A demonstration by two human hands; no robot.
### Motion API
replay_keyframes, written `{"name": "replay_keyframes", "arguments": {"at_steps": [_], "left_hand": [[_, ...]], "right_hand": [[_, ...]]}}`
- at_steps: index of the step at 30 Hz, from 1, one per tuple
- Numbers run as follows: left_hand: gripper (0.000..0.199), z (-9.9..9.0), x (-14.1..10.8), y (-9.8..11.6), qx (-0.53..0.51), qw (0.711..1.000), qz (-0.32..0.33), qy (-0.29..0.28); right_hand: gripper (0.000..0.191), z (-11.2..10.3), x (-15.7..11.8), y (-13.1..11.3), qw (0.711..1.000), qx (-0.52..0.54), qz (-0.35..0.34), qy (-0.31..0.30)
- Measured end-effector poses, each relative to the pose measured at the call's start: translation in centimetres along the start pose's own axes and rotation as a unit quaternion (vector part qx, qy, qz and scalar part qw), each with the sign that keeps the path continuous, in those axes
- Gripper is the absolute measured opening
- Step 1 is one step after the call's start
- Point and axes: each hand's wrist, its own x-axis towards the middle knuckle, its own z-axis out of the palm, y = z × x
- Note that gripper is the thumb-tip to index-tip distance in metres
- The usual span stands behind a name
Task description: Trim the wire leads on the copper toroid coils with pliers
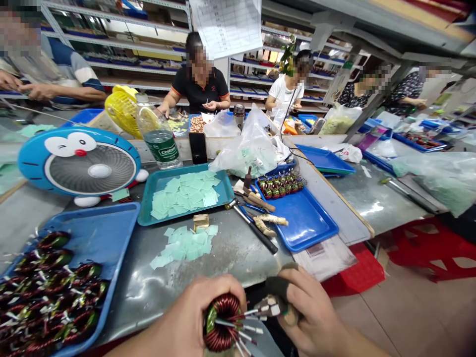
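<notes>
Left hand [199, 317] clenched around copper toroid coil [222, 322], coil bottom cut off by frame; right hand [314, 315] curled at its wire leads [256, 313], grip hard to make out.

A copper-red winding over a green core is shown on the round wire-wound toroidal coil [220, 322], with silver-tipped leads. Pale mint-green is seen on the square paper sheets [184, 193], laid in a teal rectangular plastic tray [147, 198]. Bright blue is shown by the rectangular plastic tray [107, 233] beside them. Blue and white are combined on the round cartoon-faced fan [80, 161], and blue, white and grey stripes are carried on a co-worker's sleeve [84, 74].
</notes>
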Motion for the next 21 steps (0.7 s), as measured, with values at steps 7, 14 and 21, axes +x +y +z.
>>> {"name": "replay_keyframes", "arguments": {"at_steps": [7,14,21], "left_hand": [[0.039,0.6,-0.2,-0.8,-0.058,0.998,0.000,0.021],[0.036,-0.3,0.0,-1.4,-0.011,0.999,0.043,0.003],[0.035,-1.1,-0.2,-1.4,0.059,0.995,-0.019,0.073]], "right_hand": [[0.031,2.7,-0.5,-0.4,0.991,0.126,0.028,0.025],[0.025,5.0,1.8,1.3,0.986,0.163,0.003,0.024],[0.025,4.5,-0.9,3.1,0.969,0.194,0.147,0.052]]}}
